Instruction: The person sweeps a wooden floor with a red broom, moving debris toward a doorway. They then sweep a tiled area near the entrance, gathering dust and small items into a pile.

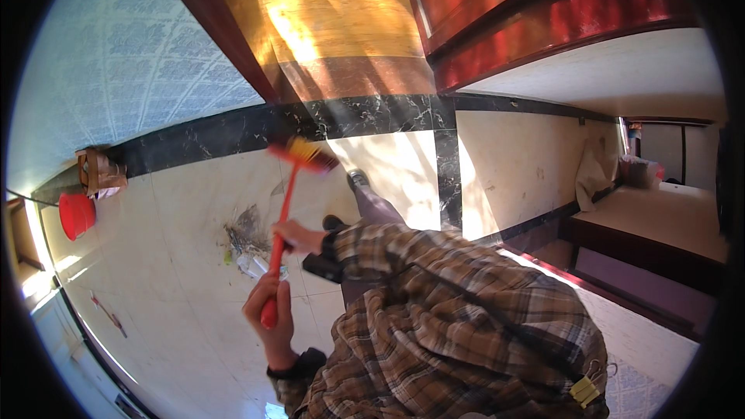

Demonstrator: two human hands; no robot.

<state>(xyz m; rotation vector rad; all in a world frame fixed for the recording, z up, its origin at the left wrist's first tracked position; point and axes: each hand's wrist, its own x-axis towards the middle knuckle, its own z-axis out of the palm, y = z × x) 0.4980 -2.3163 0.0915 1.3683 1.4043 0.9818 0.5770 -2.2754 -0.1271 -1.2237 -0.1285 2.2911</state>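
A red-handled broom (pixel 287 198) slants across the view in both my hands. My left hand (pixel 270 305) is closed around the handle close to its rounded end. Farther up the handle, my right hand (pixel 298 237) grips it as well. The broom head (pixel 304 156), red with yellow and dark bristles, is blurred near the black marble border; whether it touches the floor I cannot tell. Beside the handle, on the pale tiles, lies a heap of litter (pixel 247 235) with dark fluff, straw-like bits and whitish scraps.
A red bucket (pixel 77 216) and a brown bag (pixel 100 173) stand by the left wall. On the floor lies a thin red-handled object (pixel 108 314). Dark red door panels (pixel 524 17) border the doorway above. At right is a raised, pale-topped surface (pixel 652 221). My shoe (pixel 357 178) shows near the broom.
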